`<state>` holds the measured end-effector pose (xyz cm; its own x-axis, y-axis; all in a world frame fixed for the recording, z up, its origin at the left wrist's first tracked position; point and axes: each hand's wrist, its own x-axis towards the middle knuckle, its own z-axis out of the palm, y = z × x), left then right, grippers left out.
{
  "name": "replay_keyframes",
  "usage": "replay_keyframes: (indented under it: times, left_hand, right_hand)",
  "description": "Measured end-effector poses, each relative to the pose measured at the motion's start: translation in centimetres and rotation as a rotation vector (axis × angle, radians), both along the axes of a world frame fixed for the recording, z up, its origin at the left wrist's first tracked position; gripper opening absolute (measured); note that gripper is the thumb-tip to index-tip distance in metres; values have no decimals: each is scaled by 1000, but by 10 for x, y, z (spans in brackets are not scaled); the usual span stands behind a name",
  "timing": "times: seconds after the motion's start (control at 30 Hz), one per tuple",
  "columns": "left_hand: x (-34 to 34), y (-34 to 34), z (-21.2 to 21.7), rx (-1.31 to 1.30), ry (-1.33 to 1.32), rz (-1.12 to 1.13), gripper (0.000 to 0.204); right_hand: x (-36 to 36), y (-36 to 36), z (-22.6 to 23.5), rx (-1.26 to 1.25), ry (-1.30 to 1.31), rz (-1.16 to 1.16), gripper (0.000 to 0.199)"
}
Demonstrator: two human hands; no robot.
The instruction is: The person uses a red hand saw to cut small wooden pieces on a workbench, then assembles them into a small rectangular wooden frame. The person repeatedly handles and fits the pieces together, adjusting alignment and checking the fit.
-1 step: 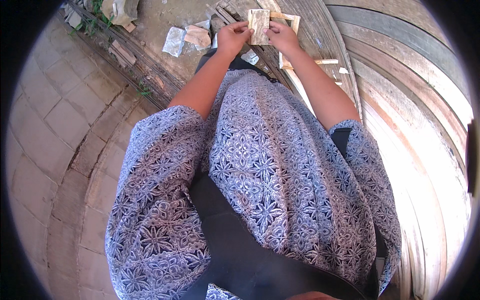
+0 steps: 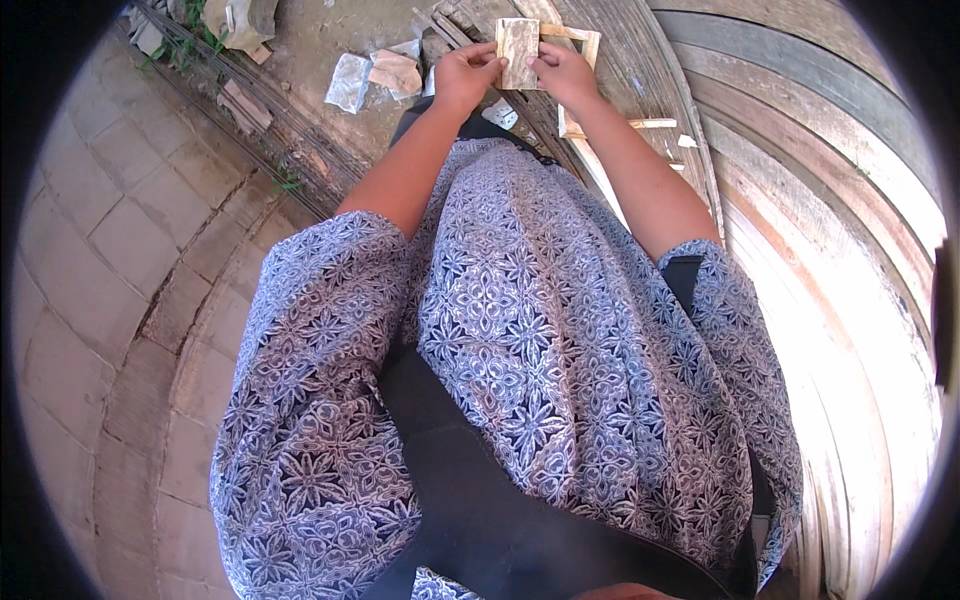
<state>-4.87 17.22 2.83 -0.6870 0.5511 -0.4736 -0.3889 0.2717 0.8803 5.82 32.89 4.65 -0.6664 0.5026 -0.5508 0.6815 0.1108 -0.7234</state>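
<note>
Both my hands are raised in front of me at the top of the head view, holding one small rectangular piece of pale, mottled board. My left hand grips its left edge and my right hand grips its right edge. The piece stands upright between my fingers. Just behind it, a light wooden frame lies on stacked planks. My patterned blue-and-white garment fills the lower middle of the view.
Long weathered wooden planks curve along the right side. Crumpled scraps and rubble lie on the dirt ahead. Thin metal rods run diagonally at the upper left, beside a paved tile floor.
</note>
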Motion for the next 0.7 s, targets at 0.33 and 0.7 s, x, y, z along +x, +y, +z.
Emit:
replay_keyframes:
  times: [0.33, 0.7]
  left_hand:
    - [-18, -8, 21, 24, -242, -58, 31]
    - [-27, -6, 26, -34, -238, -52, 29]
  right_hand:
    - [-2, -7, -11, 71, -1, -32, 46]
    - [-11, -13, 12, 165, -1, 29, 41]
